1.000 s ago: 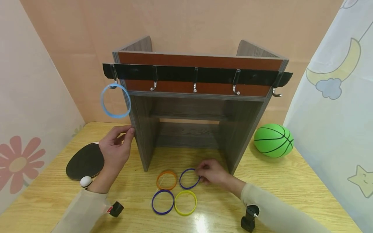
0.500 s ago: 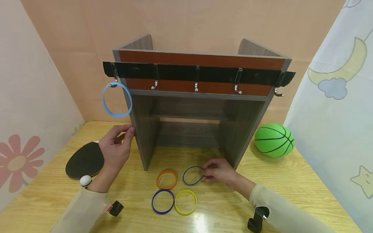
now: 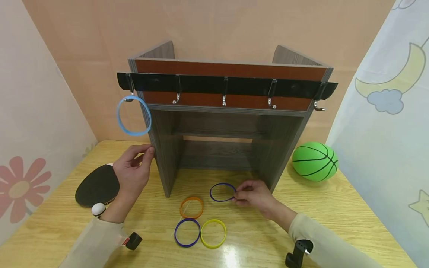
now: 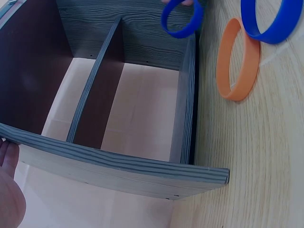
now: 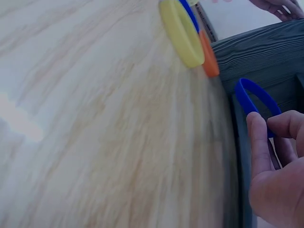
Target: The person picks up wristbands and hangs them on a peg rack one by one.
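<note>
My right hand (image 3: 256, 197) pinches a dark blue silicone wristband (image 3: 222, 201) between thumb and fingers, raised over the table in front of the grey wooden shelf (image 3: 161, 152). In the right wrist view the same blue wristband (image 5: 243, 97) stands out from the fingertips. My left hand (image 3: 133, 167) grips the front edge of the shelf's left side panel. Above it a light blue wristband (image 3: 134, 133) hangs on the leftmost hook. On the table lie an orange wristband (image 3: 191, 217), another dark blue wristband (image 3: 187, 245) and a yellow wristband (image 3: 213, 246).
A black bar (image 3: 201, 84) with several metal hooks crosses the shelf's front. The four hooks right of the light blue wristband are bare. A green ball (image 3: 315, 161) sits to the right of the shelf, a black table tennis paddle (image 3: 97, 186) to the left.
My right hand has lifted the dark blue wristband from beside the orange one, moving it slightly right and away from me. My left hand has stayed at the shelf.
</note>
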Available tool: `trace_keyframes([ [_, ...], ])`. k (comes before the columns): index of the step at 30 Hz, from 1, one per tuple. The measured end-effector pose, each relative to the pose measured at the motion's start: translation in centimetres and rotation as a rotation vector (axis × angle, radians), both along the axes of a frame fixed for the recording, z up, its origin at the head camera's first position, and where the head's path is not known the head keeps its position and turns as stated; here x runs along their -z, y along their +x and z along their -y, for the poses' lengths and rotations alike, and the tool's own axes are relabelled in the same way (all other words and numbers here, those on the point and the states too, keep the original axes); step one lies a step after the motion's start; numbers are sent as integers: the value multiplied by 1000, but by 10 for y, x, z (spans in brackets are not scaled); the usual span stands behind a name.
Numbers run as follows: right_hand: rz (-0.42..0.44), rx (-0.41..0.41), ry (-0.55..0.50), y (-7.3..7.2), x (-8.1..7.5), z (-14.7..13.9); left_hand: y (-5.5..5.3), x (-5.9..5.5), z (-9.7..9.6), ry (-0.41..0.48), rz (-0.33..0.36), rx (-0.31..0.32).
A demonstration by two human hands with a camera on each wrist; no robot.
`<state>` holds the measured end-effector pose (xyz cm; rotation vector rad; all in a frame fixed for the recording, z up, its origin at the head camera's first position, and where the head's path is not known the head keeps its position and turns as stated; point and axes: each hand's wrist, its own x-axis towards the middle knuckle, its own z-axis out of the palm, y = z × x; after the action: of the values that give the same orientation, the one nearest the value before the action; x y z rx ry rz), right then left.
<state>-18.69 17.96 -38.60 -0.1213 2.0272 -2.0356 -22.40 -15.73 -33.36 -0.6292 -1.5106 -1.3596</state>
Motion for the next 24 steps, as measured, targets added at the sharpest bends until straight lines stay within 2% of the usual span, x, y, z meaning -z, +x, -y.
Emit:
trace_keyframes([
  [5,-31,-13,-30,0,-10,-2,2,-3,-1,-7,-7,5],
  [12,-64,-21,-142,-1,-30,0,16,-18,-9,-11,-18,5],
  [19,-95,-43,-262,4,-51,6,17,-18,-9,-3,-9,26],
  [24,-125,-46,-306,8,-66,13,19,-19,-10,-8,-6,9],
])
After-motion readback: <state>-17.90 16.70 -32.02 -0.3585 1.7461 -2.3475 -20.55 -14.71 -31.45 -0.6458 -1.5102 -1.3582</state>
